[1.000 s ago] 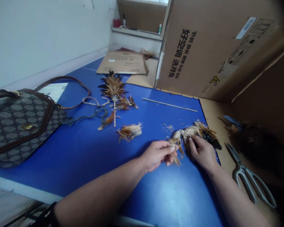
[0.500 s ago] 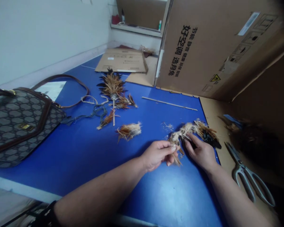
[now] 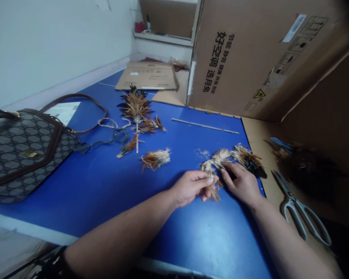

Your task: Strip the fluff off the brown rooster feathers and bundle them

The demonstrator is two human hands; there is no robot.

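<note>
Near the pale feathers [image 3: 221, 155], a tuft [image 3: 213, 193] is pinched by the left hand [image 3: 189, 188], apparently so quills are bunched. Beside them the right hand [image 3: 242, 183] is half-curled, its grip unclear; scissors [image 3: 291, 197] are laid to their right, seemingly within reach.

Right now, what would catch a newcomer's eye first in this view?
Probably the big printed cardboard box looming at the upper right, beside the vivid blue tabletop. Next, the feather duster fanned out left of centre, and the large scissors on cardboard at the right edge.
</note>
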